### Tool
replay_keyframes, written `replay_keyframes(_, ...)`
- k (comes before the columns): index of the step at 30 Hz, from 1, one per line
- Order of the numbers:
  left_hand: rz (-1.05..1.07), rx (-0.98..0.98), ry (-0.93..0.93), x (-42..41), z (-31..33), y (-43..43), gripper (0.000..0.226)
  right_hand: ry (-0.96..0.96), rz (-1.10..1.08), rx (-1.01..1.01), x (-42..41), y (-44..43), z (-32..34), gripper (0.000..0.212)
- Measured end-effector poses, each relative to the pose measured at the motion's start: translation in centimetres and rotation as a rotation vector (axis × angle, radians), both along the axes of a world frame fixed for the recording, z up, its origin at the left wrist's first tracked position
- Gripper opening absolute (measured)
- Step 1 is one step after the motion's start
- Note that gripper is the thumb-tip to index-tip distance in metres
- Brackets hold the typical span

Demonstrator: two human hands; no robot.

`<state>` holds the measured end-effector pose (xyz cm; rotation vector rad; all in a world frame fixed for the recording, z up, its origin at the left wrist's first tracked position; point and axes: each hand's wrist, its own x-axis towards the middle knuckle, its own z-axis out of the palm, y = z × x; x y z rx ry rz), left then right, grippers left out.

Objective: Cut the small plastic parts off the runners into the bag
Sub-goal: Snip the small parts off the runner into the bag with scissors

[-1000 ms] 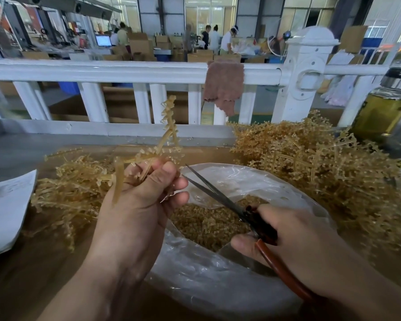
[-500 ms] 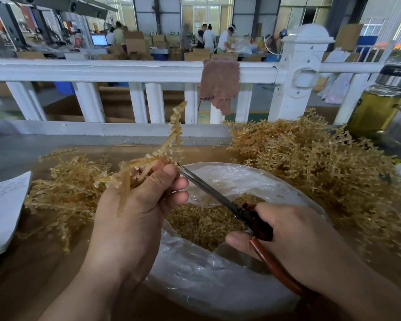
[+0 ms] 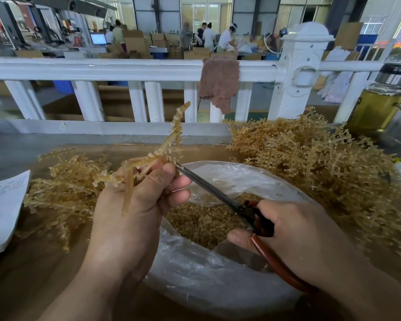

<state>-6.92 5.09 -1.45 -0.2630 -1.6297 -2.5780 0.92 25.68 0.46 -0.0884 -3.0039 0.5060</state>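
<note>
My left hand grips an amber plastic runner that sticks up and to the right above the bag. My right hand holds scissors with red-brown handles. Their blades look shut, and the tips touch the runner just beside my left fingers. Below both hands sits an open clear plastic bag with a heap of small cut amber parts inside.
A big pile of uncut runners lies right of the bag, a flatter pile lies left. White paper sits at the left edge. A bottle of yellow liquid stands far right. A white railing with a brown cloth borders the bench.
The scissor blades have shut and their tips have moved up to the runner at my left fingers. The runner has tilted further to the right.
</note>
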Motion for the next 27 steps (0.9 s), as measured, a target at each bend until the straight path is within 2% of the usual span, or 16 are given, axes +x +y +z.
replay_keyframes(14,0.013,0.006,0.044,0.0,-0.2,0.1,0.003,0.012,0.022,-0.011,0.0,0.1,0.1,0.065)
replay_keyframes(18,0.006,0.028,0.038,0.1,-0.1,0.2,0.013,0.023,0.037,0.034,0.0,0.2,-0.3,0.073)
replay_keyframes(22,-0.002,0.071,0.014,0.2,-0.1,0.2,0.002,0.012,0.055,0.081,-0.2,0.3,-0.5,0.075)
replay_keyframes(27,0.007,0.075,-0.001,0.2,-0.2,0.2,0.008,0.019,0.078,0.13,-0.2,0.4,-0.7,0.074)
